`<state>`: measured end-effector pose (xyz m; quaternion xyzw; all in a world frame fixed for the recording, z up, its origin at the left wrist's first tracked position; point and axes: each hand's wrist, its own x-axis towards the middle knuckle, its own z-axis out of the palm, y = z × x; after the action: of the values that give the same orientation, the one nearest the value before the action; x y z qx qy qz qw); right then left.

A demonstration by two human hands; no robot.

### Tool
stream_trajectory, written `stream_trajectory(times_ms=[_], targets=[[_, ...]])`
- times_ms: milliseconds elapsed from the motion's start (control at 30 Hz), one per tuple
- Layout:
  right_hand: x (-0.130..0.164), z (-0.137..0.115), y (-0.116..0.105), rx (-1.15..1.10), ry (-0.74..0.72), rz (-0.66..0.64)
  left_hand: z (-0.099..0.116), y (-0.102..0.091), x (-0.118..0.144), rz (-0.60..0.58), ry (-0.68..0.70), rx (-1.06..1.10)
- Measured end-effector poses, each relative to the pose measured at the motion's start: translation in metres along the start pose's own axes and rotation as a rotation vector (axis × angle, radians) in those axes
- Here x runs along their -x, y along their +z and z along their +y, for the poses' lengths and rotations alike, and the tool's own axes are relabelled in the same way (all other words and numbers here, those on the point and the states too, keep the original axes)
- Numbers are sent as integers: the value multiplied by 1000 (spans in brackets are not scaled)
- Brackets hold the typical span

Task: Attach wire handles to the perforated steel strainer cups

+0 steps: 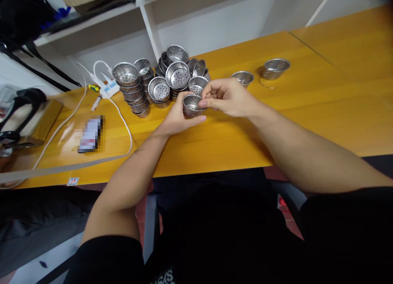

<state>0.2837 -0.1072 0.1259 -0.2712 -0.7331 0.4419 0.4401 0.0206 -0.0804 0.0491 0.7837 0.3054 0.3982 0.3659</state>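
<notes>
- Head view: the left hand (178, 118) cups a small perforated metal strainer cup (191, 105) from its left side, fingers curled under and around the wall, thumb stretched out below it.
- The right hand (225, 96) meets the cup from the right, its fingertips (203, 103) pinched at the cup's rim; whether they hold a wire handle there is too small to tell.
- The cup is held just above the yellow wooden tabletop (233, 140), between the two hands, its open mouth tilted up and toward the camera.
- Just beyond the hands lies a heap of like strainer cups (172, 77), some stacked in columns, some tipped on their sides.
- Beyond the right hand, a single strainer cup (243, 77) stands alone on the tabletop; farther to the right stands another one with a wire loop beside it (275, 68).
- Left of the left hand, a white cable (123, 120) curves across the tabletop from a white power strip (107, 86).
- Farther left of that lies a phone (90, 134), its screen blurred.
- At the far left edge sits a black tool on a box (21, 120).
- Behind the heap rises a white shelf post (150, 26).
</notes>
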Motion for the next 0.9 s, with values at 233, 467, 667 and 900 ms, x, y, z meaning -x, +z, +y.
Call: stream_trajectory(times_ms=[233, 467, 667, 900], targets=[[-2, 8, 2, 21, -14, -14, -2, 1, 1, 5, -25, -32], [-1, 12, 1, 29, -5, -22, -3, -1, 0, -10, 11, -68], [0, 11, 2, 42, 2, -32, -2, -1, 0, -9, 35, -74], [0, 6, 1, 27, -25, -35, 0, -3, 1, 2, 1, -52]])
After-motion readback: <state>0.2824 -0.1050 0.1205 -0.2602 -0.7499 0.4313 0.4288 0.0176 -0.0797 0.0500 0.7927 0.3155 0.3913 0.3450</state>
